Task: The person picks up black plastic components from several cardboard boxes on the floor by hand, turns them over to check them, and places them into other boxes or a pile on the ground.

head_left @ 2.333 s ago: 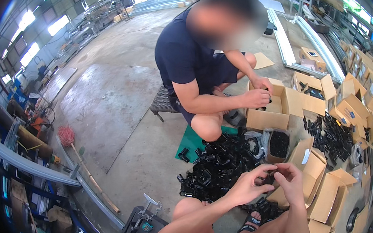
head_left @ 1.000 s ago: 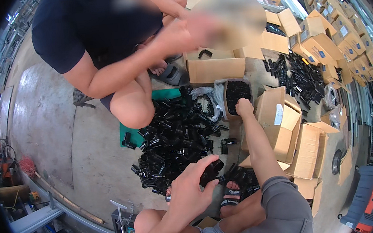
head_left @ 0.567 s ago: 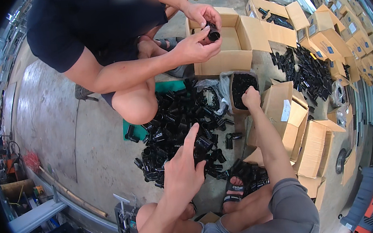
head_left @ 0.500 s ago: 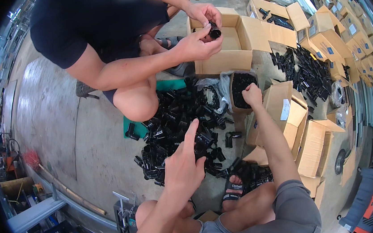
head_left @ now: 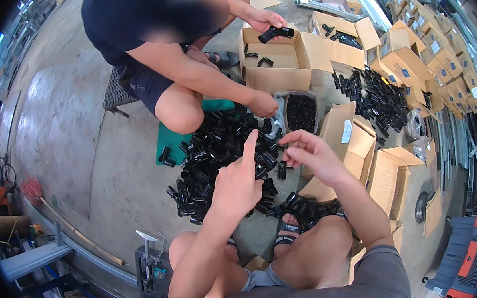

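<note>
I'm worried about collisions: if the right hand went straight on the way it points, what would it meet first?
Probably the person's bare left hand, near its fingers; depth is unclear, so the bare right hand might pass over or beneath it.

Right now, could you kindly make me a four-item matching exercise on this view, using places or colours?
1. angled black fitting
2. small black pieces
3. mat
4. broom head

A. red
B. massed in a box, beside a clear bag
C. held above an open carton by the co-worker
D. green

Pairs: 1-C, 2-B, 3-D, 4-A
</note>
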`<state>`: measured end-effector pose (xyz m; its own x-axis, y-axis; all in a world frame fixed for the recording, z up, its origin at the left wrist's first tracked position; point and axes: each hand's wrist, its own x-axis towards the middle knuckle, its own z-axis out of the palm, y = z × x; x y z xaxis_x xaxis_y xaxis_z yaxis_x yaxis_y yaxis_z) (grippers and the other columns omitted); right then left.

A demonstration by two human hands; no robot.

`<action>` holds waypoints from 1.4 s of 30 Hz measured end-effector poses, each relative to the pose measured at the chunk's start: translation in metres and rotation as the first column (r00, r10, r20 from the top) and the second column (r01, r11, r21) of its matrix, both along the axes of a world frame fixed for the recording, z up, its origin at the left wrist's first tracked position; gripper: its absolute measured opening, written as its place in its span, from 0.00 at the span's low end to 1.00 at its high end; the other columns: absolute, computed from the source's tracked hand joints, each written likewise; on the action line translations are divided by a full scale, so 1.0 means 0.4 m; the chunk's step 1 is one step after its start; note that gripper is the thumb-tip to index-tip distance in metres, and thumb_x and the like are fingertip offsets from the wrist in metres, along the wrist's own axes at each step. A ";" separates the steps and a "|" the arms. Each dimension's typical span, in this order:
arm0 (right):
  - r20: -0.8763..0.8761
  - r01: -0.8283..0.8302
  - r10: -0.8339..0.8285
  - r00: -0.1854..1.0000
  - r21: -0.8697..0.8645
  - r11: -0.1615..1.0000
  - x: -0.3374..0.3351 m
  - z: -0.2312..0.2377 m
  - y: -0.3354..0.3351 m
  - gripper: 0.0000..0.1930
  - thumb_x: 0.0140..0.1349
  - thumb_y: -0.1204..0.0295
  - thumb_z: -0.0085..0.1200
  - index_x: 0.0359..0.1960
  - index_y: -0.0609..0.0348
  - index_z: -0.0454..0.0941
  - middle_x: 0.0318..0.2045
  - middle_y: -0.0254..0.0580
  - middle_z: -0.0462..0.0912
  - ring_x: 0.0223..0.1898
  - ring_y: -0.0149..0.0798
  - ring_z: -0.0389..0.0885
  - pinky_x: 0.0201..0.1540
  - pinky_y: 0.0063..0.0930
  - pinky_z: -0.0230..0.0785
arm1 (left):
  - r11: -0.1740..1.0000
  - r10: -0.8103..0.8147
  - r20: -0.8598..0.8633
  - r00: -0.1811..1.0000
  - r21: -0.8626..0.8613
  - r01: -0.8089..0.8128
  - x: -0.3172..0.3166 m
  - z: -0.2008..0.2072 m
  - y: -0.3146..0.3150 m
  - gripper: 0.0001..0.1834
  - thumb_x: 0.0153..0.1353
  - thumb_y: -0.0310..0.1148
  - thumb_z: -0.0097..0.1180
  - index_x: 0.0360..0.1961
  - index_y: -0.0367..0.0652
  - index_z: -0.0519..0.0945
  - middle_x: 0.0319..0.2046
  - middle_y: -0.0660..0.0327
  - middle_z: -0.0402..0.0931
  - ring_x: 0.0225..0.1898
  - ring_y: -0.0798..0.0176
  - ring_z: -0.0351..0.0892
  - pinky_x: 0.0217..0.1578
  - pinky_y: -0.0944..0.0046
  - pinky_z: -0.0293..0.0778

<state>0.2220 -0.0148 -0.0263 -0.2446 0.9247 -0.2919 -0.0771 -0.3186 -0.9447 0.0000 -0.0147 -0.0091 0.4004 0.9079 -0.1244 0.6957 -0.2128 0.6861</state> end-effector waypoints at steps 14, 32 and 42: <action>0.759 -0.584 -0.301 0.578 0.642 0.498 -0.138 0.046 -0.092 0.07 0.55 0.76 0.60 0.37 0.55 0.82 0.32 0.34 0.80 0.40 0.40 0.76 0.44 0.33 0.63 | 0.995 -0.093 -0.052 0.994 0.027 0.094 -0.028 0.010 -0.054 0.55 0.43 0.23 0.68 0.72 0.37 0.50 0.30 0.44 0.82 0.37 0.38 0.82 0.41 0.44 0.76; 0.698 -0.416 -0.458 0.551 0.705 0.574 -0.146 0.070 -0.121 0.18 0.56 0.80 0.57 0.48 0.54 0.82 0.44 0.39 0.82 0.49 0.45 0.77 0.53 0.39 0.67 | 0.997 -0.016 -0.007 1.000 0.074 0.017 -0.044 0.011 -0.058 0.38 0.47 0.25 0.68 0.58 0.38 0.61 0.36 0.44 0.83 0.39 0.39 0.83 0.42 0.46 0.77; 0.527 0.134 -0.450 0.721 0.531 0.836 -0.029 -0.043 -0.029 0.12 0.68 0.75 0.54 0.51 0.62 0.81 0.43 0.43 0.86 0.42 0.34 0.84 0.47 0.27 0.75 | 0.961 0.254 0.474 0.843 -0.222 -0.165 -0.095 0.075 -0.041 0.19 0.51 0.24 0.71 0.38 0.36 0.72 0.35 0.53 0.84 0.40 0.65 0.85 0.40 0.64 0.80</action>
